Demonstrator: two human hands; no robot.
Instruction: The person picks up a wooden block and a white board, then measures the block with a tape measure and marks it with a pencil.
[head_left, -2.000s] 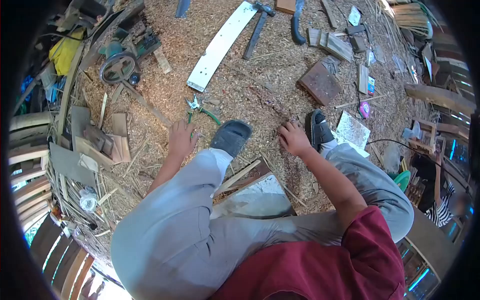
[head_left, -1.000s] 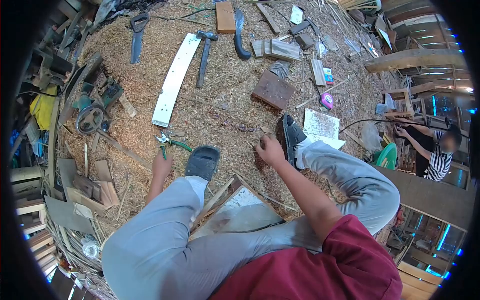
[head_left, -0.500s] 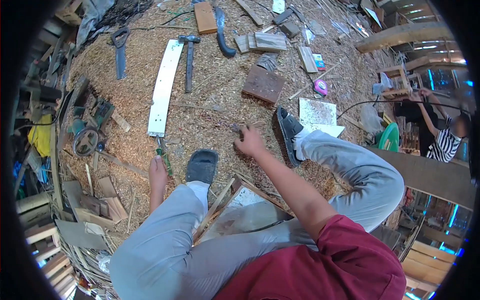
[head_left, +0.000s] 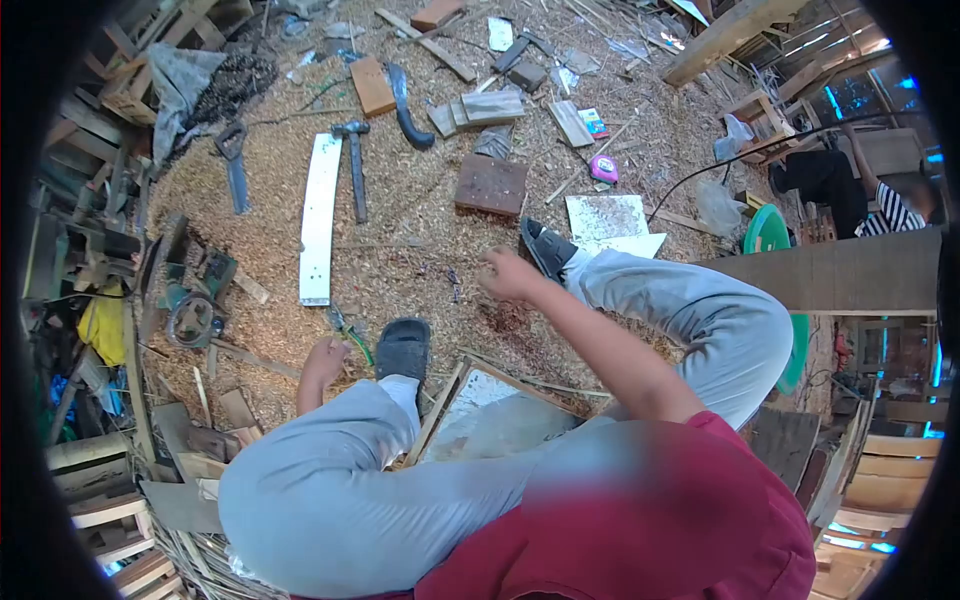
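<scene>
My left hand [head_left: 325,362] is low on the left, fingers curled at one handle of what look like green-handled pliers [head_left: 352,335]. The pliers' metal end points up toward the lower end of a long white strip [head_left: 319,220], which has small holes near its ends. My right hand [head_left: 508,275] hangs over the wood shavings in front of my right sandal [head_left: 548,250], its fingers bent together; I cannot tell what is in them. Just left of its fingertips, small dark nail-like pieces [head_left: 455,284] lie scattered on the ground.
A hammer [head_left: 355,170] lies along the strip, with a handsaw [head_left: 235,170] farther left. Beyond are a brown wood block [head_left: 491,184], a pink tape measure [head_left: 603,168] and a dark-handled blade [head_left: 405,108]. A wood-framed panel [head_left: 490,410] lies between my legs. Another person [head_left: 885,205] sits at right.
The pliers have come away from the strip's end and shifted right with my left hand. My right hand has drawn away from the small dark pieces. The camera view has turned somewhat.
</scene>
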